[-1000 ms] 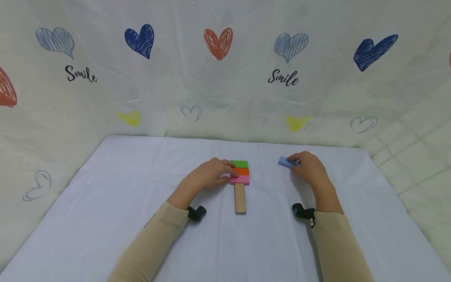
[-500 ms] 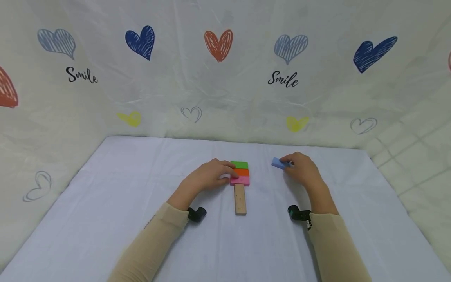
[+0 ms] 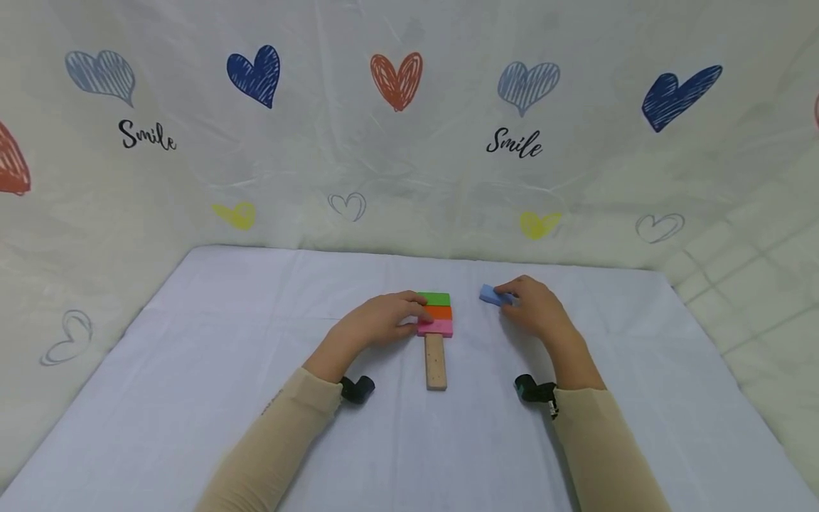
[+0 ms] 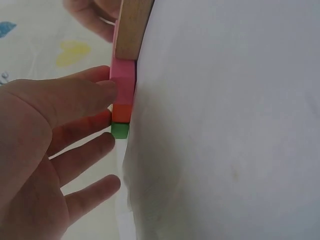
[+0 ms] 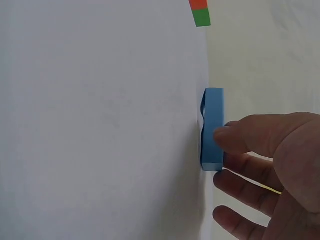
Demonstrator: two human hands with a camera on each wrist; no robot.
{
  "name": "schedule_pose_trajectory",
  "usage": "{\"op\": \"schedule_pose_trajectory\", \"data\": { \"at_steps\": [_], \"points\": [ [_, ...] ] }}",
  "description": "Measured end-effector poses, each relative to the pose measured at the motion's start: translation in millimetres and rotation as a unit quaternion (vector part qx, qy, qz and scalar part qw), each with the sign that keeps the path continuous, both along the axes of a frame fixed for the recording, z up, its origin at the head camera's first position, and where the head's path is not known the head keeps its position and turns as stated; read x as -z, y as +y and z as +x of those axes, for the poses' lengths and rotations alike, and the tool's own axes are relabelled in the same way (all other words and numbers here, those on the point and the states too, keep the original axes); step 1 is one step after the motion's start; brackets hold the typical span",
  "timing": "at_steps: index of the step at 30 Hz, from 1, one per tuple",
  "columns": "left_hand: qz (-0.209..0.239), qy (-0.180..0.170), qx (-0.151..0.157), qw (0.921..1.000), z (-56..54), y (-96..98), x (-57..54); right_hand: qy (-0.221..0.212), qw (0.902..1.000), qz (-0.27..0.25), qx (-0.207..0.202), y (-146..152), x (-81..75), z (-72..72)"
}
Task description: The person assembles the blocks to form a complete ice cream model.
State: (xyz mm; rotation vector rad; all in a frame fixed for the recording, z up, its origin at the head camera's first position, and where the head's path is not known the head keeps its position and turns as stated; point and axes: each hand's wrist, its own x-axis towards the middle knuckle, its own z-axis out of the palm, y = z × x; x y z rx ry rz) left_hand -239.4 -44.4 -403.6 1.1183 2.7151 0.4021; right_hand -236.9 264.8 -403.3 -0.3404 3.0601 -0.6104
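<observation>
Three coloured blocks lie side by side in the head view: a green block, an orange block and a pink block. A plain wooden block runs lengthwise from the pink one toward the person. My left hand rests at the left ends of the coloured blocks, fingers over them; in the left wrist view its thumb touches the pink block. To the right, a light blue block is pinched between thumb and fingers of my right hand, low over the cloth.
A white cloth covers the table, with its far edge just behind the blocks. Behind it hangs a pale curtain printed with hearts and the word Smile. Each wrist carries a small black camera.
My right hand has moved steadily left with the blue block, narrowing the gap to the coloured blocks. The left hand and the other blocks have stayed in place.
</observation>
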Motion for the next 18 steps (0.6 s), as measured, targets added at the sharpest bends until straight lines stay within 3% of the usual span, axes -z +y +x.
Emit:
{"op": "schedule_pose_trajectory", "data": {
  "at_steps": [18],
  "points": [
    [0.001,-0.004,0.003,1.0000,0.6,0.0,-1.1,-0.001,0.9996,-0.008,-0.027,-22.2,0.1,-1.9]
  ]
}}
